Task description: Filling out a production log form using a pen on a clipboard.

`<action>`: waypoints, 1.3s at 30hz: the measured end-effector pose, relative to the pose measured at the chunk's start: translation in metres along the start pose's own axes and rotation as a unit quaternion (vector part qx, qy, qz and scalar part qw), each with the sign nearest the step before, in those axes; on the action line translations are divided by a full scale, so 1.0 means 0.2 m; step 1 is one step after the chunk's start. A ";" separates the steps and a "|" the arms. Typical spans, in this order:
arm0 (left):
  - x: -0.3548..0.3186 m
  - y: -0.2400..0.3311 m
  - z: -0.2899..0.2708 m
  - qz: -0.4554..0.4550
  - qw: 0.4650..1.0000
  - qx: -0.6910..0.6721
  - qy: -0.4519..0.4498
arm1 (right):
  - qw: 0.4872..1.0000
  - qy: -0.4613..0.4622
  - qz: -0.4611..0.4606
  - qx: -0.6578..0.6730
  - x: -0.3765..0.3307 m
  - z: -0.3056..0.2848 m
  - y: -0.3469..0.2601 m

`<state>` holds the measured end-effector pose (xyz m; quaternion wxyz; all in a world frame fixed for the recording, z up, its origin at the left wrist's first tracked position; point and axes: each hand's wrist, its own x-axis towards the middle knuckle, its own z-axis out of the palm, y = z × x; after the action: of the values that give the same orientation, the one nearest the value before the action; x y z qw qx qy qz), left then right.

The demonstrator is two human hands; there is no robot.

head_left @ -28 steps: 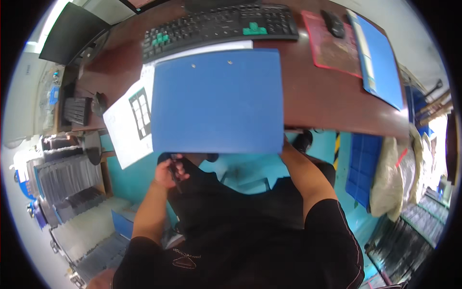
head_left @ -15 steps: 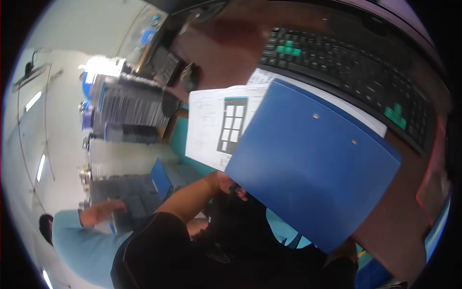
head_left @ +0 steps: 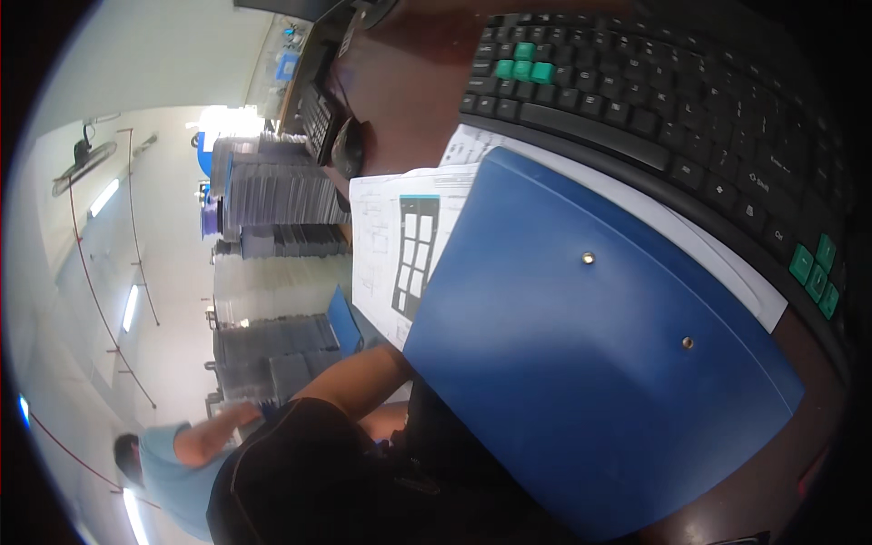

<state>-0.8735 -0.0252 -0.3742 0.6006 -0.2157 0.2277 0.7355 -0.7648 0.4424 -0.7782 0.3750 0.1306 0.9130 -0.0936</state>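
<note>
A blue folder (head_left: 590, 336) with two metal rivets lies tilted across the middle and right of the view. My left forearm comes up from below, and my left hand (head_left: 398, 361) meets the folder's left edge. Its fingers are hidden by the folder, so their grip does not show. Nothing of my right hand can be seen. White sheets (head_left: 377, 236) with printed drawings and a dark table of boxes stick out from beneath the folder on the left. More paper (head_left: 763, 304) shows along its far edge.
A black keyboard (head_left: 636, 118) with some green keys lies beyond the folder on the brown desk (head_left: 418, 82). Farther left are a mouse (head_left: 348, 145) and a black keypad (head_left: 320, 127). Tall stacks of files (head_left: 282, 195) stand at the left, near a person in light blue (head_left: 186, 472).
The view has shifted closer, so folder and keyboard look larger. My left hand has become mostly hidden at the folder's edge. The other person appears farther off, lower left.
</note>
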 end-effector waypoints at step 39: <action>-0.05 -0.04 -0.03 0.020 0.996 0.031 -0.077 | 0.999 0.011 0.001 -0.034 -0.31 -0.15 0.15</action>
<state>-0.8646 -0.0349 -0.3740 0.6079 -0.1354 0.2074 0.7544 -0.7328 0.4685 -0.7167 0.3688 0.1193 0.9198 -0.0605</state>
